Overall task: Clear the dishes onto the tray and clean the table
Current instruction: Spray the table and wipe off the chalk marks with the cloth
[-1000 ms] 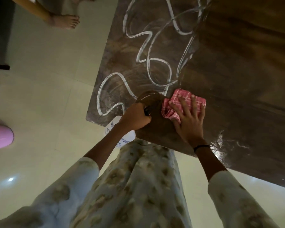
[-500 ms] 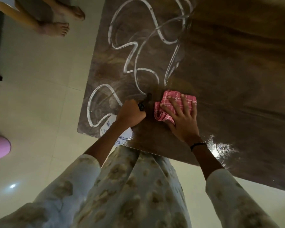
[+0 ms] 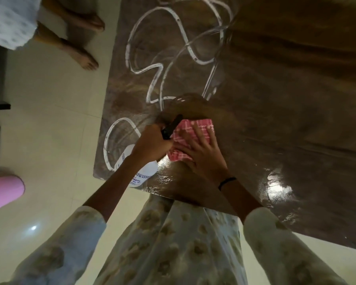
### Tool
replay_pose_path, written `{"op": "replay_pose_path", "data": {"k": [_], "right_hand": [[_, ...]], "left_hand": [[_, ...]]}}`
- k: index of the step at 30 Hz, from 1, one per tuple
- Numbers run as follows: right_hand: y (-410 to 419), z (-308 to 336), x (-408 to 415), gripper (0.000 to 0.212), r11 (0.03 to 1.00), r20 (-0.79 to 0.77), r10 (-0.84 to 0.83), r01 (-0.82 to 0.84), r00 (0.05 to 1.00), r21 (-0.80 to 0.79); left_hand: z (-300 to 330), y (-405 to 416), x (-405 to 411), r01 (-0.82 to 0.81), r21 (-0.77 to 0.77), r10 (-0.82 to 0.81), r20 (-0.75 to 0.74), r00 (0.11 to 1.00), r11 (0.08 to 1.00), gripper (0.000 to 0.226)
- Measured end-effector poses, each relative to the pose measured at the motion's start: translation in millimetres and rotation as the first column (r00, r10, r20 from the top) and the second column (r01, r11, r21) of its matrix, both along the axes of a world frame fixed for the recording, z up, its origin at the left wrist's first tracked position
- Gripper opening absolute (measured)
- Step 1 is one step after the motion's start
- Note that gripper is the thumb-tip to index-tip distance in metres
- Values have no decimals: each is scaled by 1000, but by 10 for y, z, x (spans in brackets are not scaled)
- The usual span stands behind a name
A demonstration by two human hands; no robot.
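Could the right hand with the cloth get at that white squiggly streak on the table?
Probably yes: the right hand presses the pink checked cloth just below the white streak, with bare table between.

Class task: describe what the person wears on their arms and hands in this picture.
Both arms wear pale sleeves with a faded brownish floral print, ending partway along the forearms. The left hand is bare, with no visible jewellery. The right hand is bare too, with a thin black band round its wrist.
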State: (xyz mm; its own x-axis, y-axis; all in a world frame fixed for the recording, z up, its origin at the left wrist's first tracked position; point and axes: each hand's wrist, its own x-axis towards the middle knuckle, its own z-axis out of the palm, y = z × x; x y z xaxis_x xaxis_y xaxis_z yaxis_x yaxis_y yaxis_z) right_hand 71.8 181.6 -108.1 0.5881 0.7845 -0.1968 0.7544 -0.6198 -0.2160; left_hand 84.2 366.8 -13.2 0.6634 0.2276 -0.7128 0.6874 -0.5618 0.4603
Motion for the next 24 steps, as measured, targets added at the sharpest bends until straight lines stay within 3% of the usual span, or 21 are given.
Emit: {"op": "replay_pose_path", "data": {"k": [4,8,12,14,17,21,24], "right_hand": [[-300,60,388,53,978,32,-207,208,978,-13],[113,29,833,53,904,14,-427,426,904,24],[553,14,867,53,961,9,-278,277,961,7],[430,19,810,51,990,9,-137,137,991,14],[2,0,819,52,1000,30,19,-19,999,10],[-356,55,1119,51,975,33,-222,222,974,5],[-405,63,1327,52,966,38,-254,255,966,-28]], "left_hand": [[-23,-46,84,-18,-9,18,29,999,1000,7],[-47,-53,192,-46,-6,47,61,997,999,13],[-66,-12,380,-95,-10,95,78,992,995,11],[-52,2,485,-81,-10,82,68,994,997,18],[-14,-23,659,-31,12,30,43,999,999,10],[-38,-156,900,-15,-18,16,60,998,1000,21],[-55,-265,1066,19,-7,-18,60,998,1000,16]]}}
